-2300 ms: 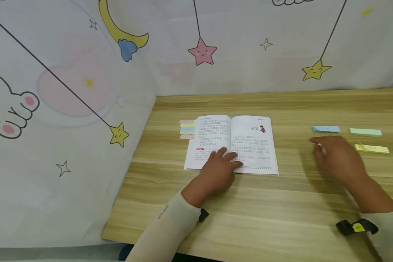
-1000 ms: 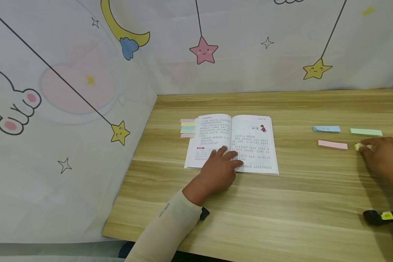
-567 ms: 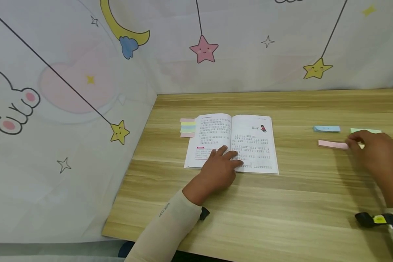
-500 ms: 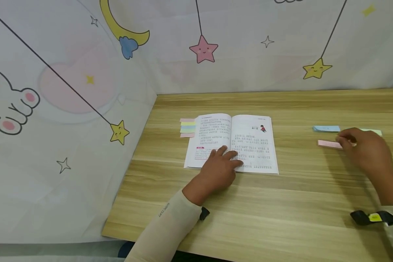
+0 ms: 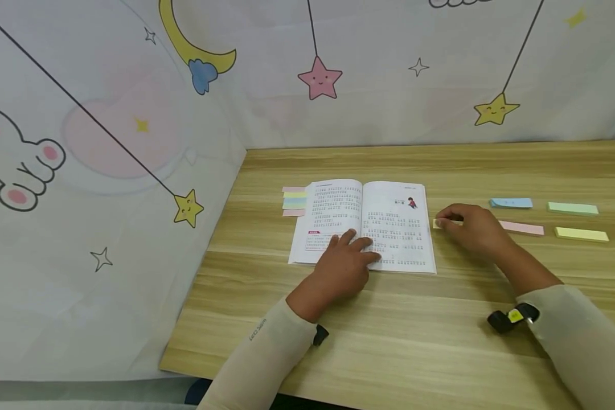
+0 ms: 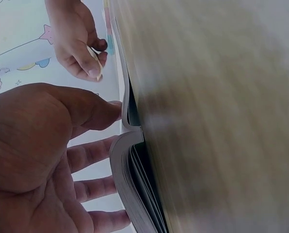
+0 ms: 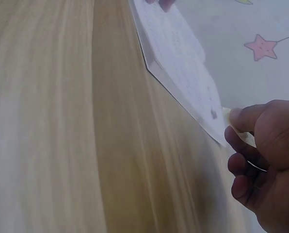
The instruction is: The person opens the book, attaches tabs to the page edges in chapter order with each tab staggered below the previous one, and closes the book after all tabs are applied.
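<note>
An open book (image 5: 396, 196) with printed pages lies on the table. My left hand (image 5: 340, 273) rests on its lower middle with the fingers spread; in the left wrist view those fingers (image 6: 93, 189) lie across the pages on both sides of the spine. My right hand (image 5: 474, 230) is just beyond the book's right edge and pinches a pale yellow sticky tab (image 5: 437, 224) between thumb and fingers. In the right wrist view, the tab (image 7: 226, 114) shows at the corner of the page, partly hidden by the fingers. Several coloured sticky tabs (image 5: 294, 202) stick out from the book's left edge.
On the right of the wooden table (image 5: 389, 341) lie pads of sticky tabs: blue (image 5: 511, 203), green (image 5: 572, 208), pink (image 5: 521, 228) and yellow (image 5: 581, 234). A curtain (image 5: 266, 114) printed with stars and a moon hangs behind and to the left.
My right hand put down the pink pad, peeled a tab from the yellow pad, and moved left with it to the book's right edge. My left hand has stayed on the book.
</note>
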### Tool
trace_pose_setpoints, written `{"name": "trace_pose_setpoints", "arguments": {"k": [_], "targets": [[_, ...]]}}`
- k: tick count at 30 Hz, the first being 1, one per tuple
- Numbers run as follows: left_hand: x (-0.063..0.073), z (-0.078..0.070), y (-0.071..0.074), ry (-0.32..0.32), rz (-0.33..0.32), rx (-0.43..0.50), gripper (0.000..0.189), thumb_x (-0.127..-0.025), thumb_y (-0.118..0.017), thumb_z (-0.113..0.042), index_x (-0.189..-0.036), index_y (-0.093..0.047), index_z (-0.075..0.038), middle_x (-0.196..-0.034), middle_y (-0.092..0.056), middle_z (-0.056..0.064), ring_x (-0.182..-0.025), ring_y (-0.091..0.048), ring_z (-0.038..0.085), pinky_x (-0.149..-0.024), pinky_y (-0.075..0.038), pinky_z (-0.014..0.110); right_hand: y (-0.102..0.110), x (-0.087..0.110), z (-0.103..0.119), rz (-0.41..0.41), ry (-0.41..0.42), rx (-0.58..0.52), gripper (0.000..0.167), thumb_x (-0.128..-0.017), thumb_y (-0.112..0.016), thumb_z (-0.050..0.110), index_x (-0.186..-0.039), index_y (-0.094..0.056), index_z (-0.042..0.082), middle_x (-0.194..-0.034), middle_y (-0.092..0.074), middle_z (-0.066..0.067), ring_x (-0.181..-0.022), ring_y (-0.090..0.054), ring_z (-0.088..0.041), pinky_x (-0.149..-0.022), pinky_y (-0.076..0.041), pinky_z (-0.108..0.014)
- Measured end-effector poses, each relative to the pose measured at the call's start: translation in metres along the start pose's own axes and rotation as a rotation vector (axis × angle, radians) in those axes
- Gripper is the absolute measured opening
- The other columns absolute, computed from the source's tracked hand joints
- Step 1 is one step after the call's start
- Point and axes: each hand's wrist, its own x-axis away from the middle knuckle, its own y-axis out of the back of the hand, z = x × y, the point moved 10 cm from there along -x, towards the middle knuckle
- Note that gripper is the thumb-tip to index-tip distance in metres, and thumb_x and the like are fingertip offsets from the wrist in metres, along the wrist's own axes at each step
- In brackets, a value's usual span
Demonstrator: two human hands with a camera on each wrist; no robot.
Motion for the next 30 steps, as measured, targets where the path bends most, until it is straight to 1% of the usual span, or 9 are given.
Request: {"name": "trace_pose_setpoints", "arguments": {"k": [5, 14, 18, 30], "targets": [[-0.001, -0.001, -0.001, -0.006, 0.002, -0.006, 0.039, -0.101, -0.057, -0.021, -0.136, -0.067, -0.035, -0.15, -0.052, -0.005, -0.144, -0.038, 0.031, -0.113, -0.034, 0.056, -0.014, -0.012, 0.006, 0.025, 0.01, -0.023, 0.027, -0.103, -0.063, 0.029, -0.112, -0.072, 0.006, -0.121, -0.069, -0.02, -0.123, -0.056, -0.046, -0.101, -0.04, -0.064], [-0.001, 0.0, -0.001, 0.002, 0.005, 0.001, 0.039, -0.101, -0.057, -0.021, -0.136, -0.067, -0.035, -0.15, -0.052, -0.005, -0.145, -0.037, 0.031, -0.114, -0.033, 0.055, -0.02, -0.025, 0.006, 0.041, -0.008, 0.0, 0.022, -0.103, -0.063, 0.023, -0.111, -0.072, 0.005, -0.119, -0.069, -0.02, -0.126, -0.054, -0.046, -0.103, -0.038, -0.064], [-0.001, 0.0, -0.001, 0.002, 0.003, 0.004, 0.039, -0.101, -0.057, -0.021, -0.136, -0.067, -0.034, -0.15, -0.053, -0.004, -0.145, -0.037, 0.031, -0.114, -0.033, 0.056, -0.021, -0.028, 0.007, 0.058, -0.006, 0.0, 0.023, -0.103, -0.062, 0.023, -0.112, -0.071, 0.004, -0.119, -0.069, -0.02, -0.125, -0.054, -0.046, -0.103, -0.037, -0.063], [0.0, 0.0, 0.0, 0.0, -0.01, 0.003, 0.038, -0.101, -0.058, -0.021, -0.135, -0.068, -0.034, -0.149, -0.053, -0.005, -0.144, -0.038, 0.03, -0.114, -0.034, 0.056, -0.023, -0.03, 0.008, 0.077, -0.01, 0.006, 0.022, -0.103, -0.062, 0.023, -0.112, -0.071, 0.004, -0.117, -0.07, -0.019, -0.122, -0.056, -0.043, -0.102, -0.038, -0.062]]}}
